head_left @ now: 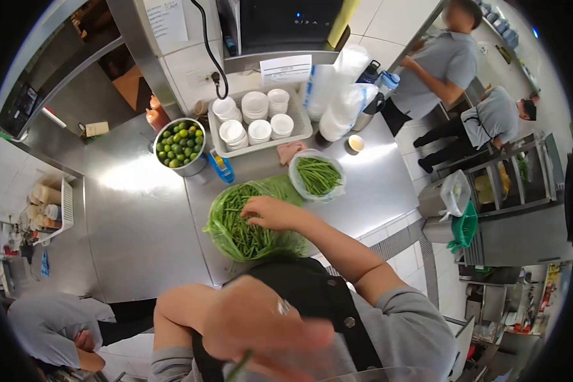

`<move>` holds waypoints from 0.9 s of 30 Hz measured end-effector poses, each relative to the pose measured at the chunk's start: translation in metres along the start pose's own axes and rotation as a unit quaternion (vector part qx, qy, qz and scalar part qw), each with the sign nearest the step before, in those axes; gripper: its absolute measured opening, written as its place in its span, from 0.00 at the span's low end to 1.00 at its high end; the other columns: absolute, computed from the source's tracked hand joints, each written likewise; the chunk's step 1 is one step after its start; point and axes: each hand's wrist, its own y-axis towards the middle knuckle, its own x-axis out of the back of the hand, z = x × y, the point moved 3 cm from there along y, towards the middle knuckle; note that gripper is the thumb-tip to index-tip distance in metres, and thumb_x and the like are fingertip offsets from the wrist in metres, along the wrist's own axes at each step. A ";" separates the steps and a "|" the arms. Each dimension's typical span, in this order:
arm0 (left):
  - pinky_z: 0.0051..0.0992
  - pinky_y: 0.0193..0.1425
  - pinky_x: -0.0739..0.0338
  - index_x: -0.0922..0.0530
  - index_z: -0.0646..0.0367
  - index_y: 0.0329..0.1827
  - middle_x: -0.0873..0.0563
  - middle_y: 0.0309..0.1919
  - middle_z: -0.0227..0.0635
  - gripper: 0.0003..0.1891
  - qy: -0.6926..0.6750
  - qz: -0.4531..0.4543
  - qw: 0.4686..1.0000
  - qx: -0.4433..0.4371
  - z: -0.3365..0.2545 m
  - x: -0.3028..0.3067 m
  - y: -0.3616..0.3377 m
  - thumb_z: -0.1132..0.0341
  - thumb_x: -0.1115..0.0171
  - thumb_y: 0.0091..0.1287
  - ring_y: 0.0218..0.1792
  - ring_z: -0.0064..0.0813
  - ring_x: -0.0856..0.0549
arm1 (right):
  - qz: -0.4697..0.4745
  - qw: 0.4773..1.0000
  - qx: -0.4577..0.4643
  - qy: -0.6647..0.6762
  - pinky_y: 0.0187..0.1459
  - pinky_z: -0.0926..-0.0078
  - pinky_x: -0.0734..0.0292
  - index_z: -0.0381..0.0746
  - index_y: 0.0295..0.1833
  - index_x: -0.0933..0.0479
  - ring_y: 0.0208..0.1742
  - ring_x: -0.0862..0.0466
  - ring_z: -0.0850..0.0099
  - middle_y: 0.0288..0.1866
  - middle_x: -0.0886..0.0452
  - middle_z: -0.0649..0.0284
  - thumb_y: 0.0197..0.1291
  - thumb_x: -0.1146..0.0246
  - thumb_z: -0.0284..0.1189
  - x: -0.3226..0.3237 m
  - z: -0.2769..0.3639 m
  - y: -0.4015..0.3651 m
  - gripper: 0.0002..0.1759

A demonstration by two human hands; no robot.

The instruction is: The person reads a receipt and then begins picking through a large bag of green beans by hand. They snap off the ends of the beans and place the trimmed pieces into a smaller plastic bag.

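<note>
My right hand (272, 213) reaches over a green plastic bag (218, 232) full of green beans (239, 223). Its fingers are bent and a little apart, and their tips touch the beans. Close to the camera, in front of my chest, is my left hand (261, 325), blurred by motion. A thin green bean (239, 366) sticks out below its fingers. Just beyond my right forearm stands a clear plastic bag (339, 192) holding more, neatly gathered green beans (318, 176).
Behind the bags are a metal pot (188, 169) of limes, a blue-handled tool (221, 167) and a basket (235, 151) of stacked white cups. Plastic-wrapped cups (347, 108) and a small cup (355, 144) sit at right. Three people in grey shirts stand nearby, one (60, 328) at lower left.
</note>
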 end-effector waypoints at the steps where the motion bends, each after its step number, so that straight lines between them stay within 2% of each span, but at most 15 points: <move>1: 0.25 0.27 0.26 0.21 0.63 0.49 0.17 0.29 0.36 0.19 0.062 -0.029 0.997 0.046 0.009 0.004 -0.008 0.61 0.27 0.61 0.28 0.31 0.15 | -0.012 1.000 0.008 -0.009 0.59 0.59 0.26 0.37 0.50 0.18 0.54 0.19 0.53 0.49 0.19 0.52 0.59 0.32 0.32 0.001 -0.007 0.001 0.15; 3: 0.24 0.33 0.24 0.23 0.62 0.56 0.14 0.35 0.38 0.24 0.196 -0.216 0.946 0.139 0.032 0.020 -0.030 0.60 0.25 0.61 0.33 0.29 0.14 | -0.043 0.999 0.007 -0.018 0.60 0.59 0.26 0.37 0.51 0.17 0.55 0.19 0.52 0.50 0.19 0.51 0.58 0.31 0.32 0.004 -0.014 0.003 0.17; 4: 0.22 0.31 0.31 0.25 0.63 0.59 0.20 0.31 0.32 0.21 0.134 -0.292 0.928 0.190 0.049 0.034 -0.036 0.62 0.33 0.67 0.29 0.23 0.22 | -0.062 0.998 -0.002 -0.019 0.61 0.59 0.26 0.37 0.52 0.17 0.56 0.19 0.52 0.51 0.18 0.50 0.57 0.31 0.32 0.015 -0.017 0.002 0.18; 5: 0.19 0.28 0.37 0.27 0.64 0.61 0.26 0.28 0.26 0.18 0.061 -0.377 0.895 0.229 0.065 0.048 -0.043 0.64 0.41 0.73 0.25 0.17 0.30 | -0.026 0.996 -0.071 -0.052 0.61 0.60 0.26 0.36 0.53 0.17 0.58 0.20 0.52 0.53 0.19 0.48 0.57 0.30 0.32 0.021 -0.032 0.007 0.19; 6: 0.17 0.25 0.43 0.30 0.66 0.64 0.32 0.25 0.20 0.16 -0.011 -0.463 0.850 0.249 0.081 0.061 -0.050 0.66 0.49 0.79 0.22 0.12 0.38 | -0.061 0.993 -0.095 -0.037 0.59 0.60 0.24 0.36 0.52 0.18 0.55 0.19 0.53 0.52 0.19 0.48 0.57 0.31 0.32 0.035 -0.026 -0.001 0.18; 8: 0.17 0.25 0.45 0.30 0.63 0.64 0.35 0.26 0.20 0.16 -0.235 -0.522 0.787 0.231 0.120 0.084 -0.110 0.65 0.51 0.80 0.22 0.12 0.41 | -0.173 0.982 -0.054 -0.049 0.54 0.60 0.22 0.35 0.49 0.18 0.50 0.17 0.53 0.48 0.18 0.49 0.58 0.32 0.29 0.050 -0.044 -0.008 0.15; 11: 0.16 0.26 0.44 0.30 0.60 0.65 0.36 0.27 0.20 0.16 -0.377 -0.610 0.647 0.258 0.175 0.068 -0.196 0.64 0.51 0.80 0.24 0.14 0.39 | -0.215 0.969 -0.114 0.040 0.50 0.61 0.21 0.34 0.46 0.18 0.45 0.16 0.53 0.45 0.17 0.50 0.58 0.35 0.25 0.063 -0.026 -0.009 0.11; 13: 0.16 0.27 0.42 0.29 0.59 0.64 0.35 0.27 0.21 0.15 -0.392 -0.578 0.629 0.341 0.188 0.025 -0.204 0.64 0.51 0.80 0.26 0.15 0.37 | -0.209 0.974 -0.085 0.026 0.49 0.66 0.21 0.34 0.50 0.18 0.45 0.15 0.58 0.47 0.16 0.52 0.60 0.36 0.23 0.048 -0.024 0.003 0.12; 14: 0.17 0.28 0.41 0.29 0.59 0.64 0.35 0.27 0.22 0.15 -0.388 -0.543 0.643 0.375 0.192 0.003 -0.206 0.63 0.52 0.80 0.26 0.16 0.36 | -0.207 0.976 -0.070 0.017 0.48 0.69 0.20 0.34 0.51 0.19 0.45 0.15 0.61 0.48 0.16 0.54 0.61 0.36 0.22 0.039 -0.024 0.011 0.13; 15: 0.17 0.30 0.40 0.29 0.58 0.63 0.35 0.28 0.22 0.14 -0.382 -0.507 0.656 0.407 0.196 -0.012 -0.205 0.63 0.52 0.81 0.27 0.17 0.36 | -0.185 0.981 -0.057 0.021 0.48 0.67 0.20 0.33 0.49 0.18 0.43 0.14 0.60 0.44 0.15 0.52 0.59 0.36 0.22 0.030 -0.025 0.020 0.12; 18: 0.19 0.31 0.37 0.28 0.58 0.62 0.35 0.28 0.23 0.14 -0.413 -0.433 0.676 0.430 0.195 -0.023 -0.195 0.63 0.53 0.81 0.27 0.17 0.35 | -0.097 0.993 -0.062 0.005 0.48 0.63 0.20 0.33 0.48 0.17 0.43 0.14 0.57 0.39 0.15 0.50 0.58 0.35 0.23 -0.004 -0.048 0.051 0.12; 19: 0.20 0.33 0.36 0.28 0.58 0.63 0.33 0.28 0.24 0.14 -0.399 -0.428 0.690 0.426 0.189 -0.018 -0.190 0.64 0.55 0.82 0.28 0.17 0.34 | -0.095 0.993 -0.060 -0.022 0.50 0.55 0.21 0.32 0.44 0.18 0.48 0.15 0.48 0.40 0.15 0.46 0.57 0.39 0.20 -0.012 -0.054 0.058 0.09; 22: 0.20 0.33 0.34 0.29 0.58 0.63 0.30 0.29 0.24 0.14 -0.340 -0.452 0.708 0.424 0.184 -0.001 -0.182 0.63 0.54 0.81 0.29 0.18 0.32 | -0.088 0.977 -0.104 -0.161 0.49 0.53 0.21 0.33 0.40 0.19 0.48 0.15 0.48 0.41 0.15 0.45 0.56 0.41 0.18 -0.026 -0.068 0.078 0.08; 25: 0.20 0.34 0.33 0.28 0.61 0.63 0.29 0.29 0.25 0.15 -0.279 -0.508 0.694 0.427 0.181 0.016 -0.183 0.63 0.51 0.79 0.29 0.19 0.31 | -0.084 0.972 -0.138 -0.171 0.48 0.52 0.21 0.33 0.37 0.21 0.48 0.15 0.47 0.41 0.15 0.44 0.54 0.42 0.16 -0.029 -0.067 0.076 0.07; 27: 0.19 0.32 0.36 0.26 0.64 0.61 0.32 0.25 0.22 0.16 -0.228 -0.570 0.669 0.419 0.176 0.029 -0.178 0.63 0.48 0.78 0.26 0.18 0.34 | -0.090 0.980 -0.104 -0.141 0.46 0.55 0.21 0.33 0.38 0.21 0.44 0.16 0.48 0.38 0.16 0.46 0.51 0.40 0.16 -0.027 -0.074 0.071 0.08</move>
